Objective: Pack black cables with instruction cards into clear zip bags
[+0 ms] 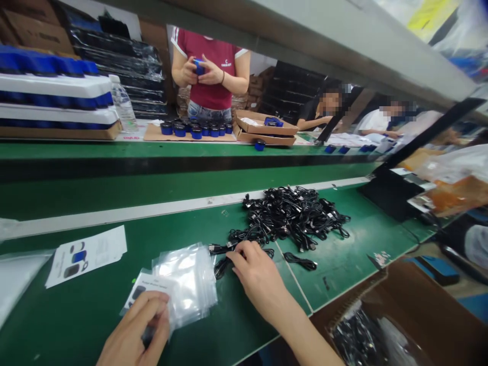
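My left hand (139,328) is closed on a printed leaflet (138,287) at the lower left of the head view. The leaflet overlaps the edge of a stack of clear plastic bags (186,284); whether it lies inside one I cannot tell. A dark patch shows between the fingers. My right hand (257,274) reaches to the near end of the black cables, thumb and fingers curled on a coiled black cable (221,266). Behind it spreads a large pile of bundled black cables (293,216). One cable bundle (300,261) lies apart to the right.
More printed leaflets (89,255) lie at the left on the green table (183,345). An open carton (423,315) with bagged black items stands lower right. Across the bench, a person (211,71) holds a blue item near rows of blue-and-black pieces (196,132). A beam crosses overhead.
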The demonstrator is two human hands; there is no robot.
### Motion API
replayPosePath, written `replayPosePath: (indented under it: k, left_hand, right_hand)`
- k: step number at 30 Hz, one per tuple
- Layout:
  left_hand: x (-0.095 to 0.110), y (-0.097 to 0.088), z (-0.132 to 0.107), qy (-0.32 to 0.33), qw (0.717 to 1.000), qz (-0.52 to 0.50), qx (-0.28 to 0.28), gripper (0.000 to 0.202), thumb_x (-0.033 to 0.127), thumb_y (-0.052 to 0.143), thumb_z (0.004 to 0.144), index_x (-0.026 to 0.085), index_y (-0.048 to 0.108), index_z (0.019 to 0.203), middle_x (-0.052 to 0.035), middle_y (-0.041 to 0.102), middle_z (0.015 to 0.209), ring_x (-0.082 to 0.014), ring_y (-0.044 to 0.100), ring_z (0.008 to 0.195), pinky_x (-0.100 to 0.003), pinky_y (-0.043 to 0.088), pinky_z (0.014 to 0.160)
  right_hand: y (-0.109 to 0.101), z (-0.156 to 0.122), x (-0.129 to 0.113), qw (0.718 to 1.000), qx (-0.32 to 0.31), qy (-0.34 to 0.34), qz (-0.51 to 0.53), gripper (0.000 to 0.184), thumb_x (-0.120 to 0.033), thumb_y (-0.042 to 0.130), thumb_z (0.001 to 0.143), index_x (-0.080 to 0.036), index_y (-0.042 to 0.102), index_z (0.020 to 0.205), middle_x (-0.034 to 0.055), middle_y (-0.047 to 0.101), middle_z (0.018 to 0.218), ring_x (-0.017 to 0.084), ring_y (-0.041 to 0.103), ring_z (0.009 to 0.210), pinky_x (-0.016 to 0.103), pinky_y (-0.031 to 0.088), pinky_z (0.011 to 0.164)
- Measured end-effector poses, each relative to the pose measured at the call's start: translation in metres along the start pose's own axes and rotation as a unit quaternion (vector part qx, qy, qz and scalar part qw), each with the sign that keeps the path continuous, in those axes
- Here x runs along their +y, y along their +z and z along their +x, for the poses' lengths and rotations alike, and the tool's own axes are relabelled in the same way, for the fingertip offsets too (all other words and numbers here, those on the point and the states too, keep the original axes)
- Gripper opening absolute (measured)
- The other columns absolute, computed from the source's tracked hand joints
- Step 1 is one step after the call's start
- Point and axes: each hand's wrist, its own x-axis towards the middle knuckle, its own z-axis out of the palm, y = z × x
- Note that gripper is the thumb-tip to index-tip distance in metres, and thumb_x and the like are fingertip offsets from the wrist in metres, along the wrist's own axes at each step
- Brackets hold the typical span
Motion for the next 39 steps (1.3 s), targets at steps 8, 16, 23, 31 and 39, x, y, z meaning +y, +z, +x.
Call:
replayPosePath:
  k: [8, 16, 23, 31, 39]
  left_hand:
    - [0.010, -0.006, -0.003, -0.038, 0.999, -0.033, 0.007, 0.021, 0.040, 0.037, 0.089, 0.025, 0.050, 0.084, -0.0017, 0.055, 0.100, -0.0117, 0.061, 0.076, -0.018, 0.049, 0.063]
    - [0.021, -0.008, 0.002, -0.043, 0.996, -0.075, -0.003, 0.019, 0.034, 0.035, 0.091, 0.024, 0.047, 0.079, -0.0008, 0.052, 0.088, -0.0147, 0.056, 0.076, -0.026, 0.046, 0.068]
    - [0.025, -0.006, 0.002, -0.027, 0.997, -0.072, 0.004, 0.014, 0.012, 0.039, 0.080, 0.022, 0.045, 0.072, -0.0004, 0.051, 0.081, -0.0143, 0.054, 0.067, -0.025, 0.045, 0.061]
    - [0.030, -0.006, -0.004, -0.033, 0.992, -0.027, 0.120, 0.020, 0.028, 0.041, 0.088, 0.022, 0.055, 0.075, -0.0064, 0.054, 0.107, -0.0183, 0.060, 0.091, -0.027, 0.050, 0.071]
    - [0.033, 0.002, -0.012, 0.015, 0.984, 0.038, 0.171, 0.014, 0.024, 0.043, 0.088, 0.022, 0.056, 0.084, -0.0092, 0.051, 0.121, -0.0219, 0.056, 0.105, -0.033, 0.051, 0.080]
  right_hand:
    - [0.023, 0.013, 0.013, 0.991, 0.054, 0.060, 0.111, 0.010, -0.009, 0.054, 0.077, -0.017, 0.056, 0.082, 0.0051, 0.059, 0.080, 0.018, 0.057, 0.069, 0.029, 0.048, 0.063]
    - [0.008, 0.006, -0.036, 0.831, 0.027, 0.230, 0.506, 0.035, -0.026, 0.059, 0.077, -0.022, 0.043, 0.108, -0.0036, 0.055, 0.073, 0.011, 0.058, 0.055, 0.020, 0.046, 0.048]
    - [0.019, 0.003, -0.075, 0.645, -0.132, 0.289, 0.695, 0.027, -0.037, 0.071, 0.066, -0.016, 0.054, 0.070, -0.0015, 0.059, 0.060, 0.012, 0.057, 0.054, 0.024, 0.048, 0.057]
    - [0.034, -0.015, -0.070, 0.924, 0.051, 0.159, 0.345, 0.012, -0.023, 0.053, 0.081, -0.017, 0.060, 0.074, 0.0020, 0.057, 0.067, 0.014, 0.053, 0.058, 0.024, 0.041, 0.055]
    - [0.035, -0.010, -0.091, 0.749, -0.049, 0.330, 0.572, 0.028, -0.040, 0.060, 0.074, -0.017, 0.050, 0.062, -0.0025, 0.055, 0.048, 0.009, 0.048, 0.037, 0.019, 0.037, 0.039]
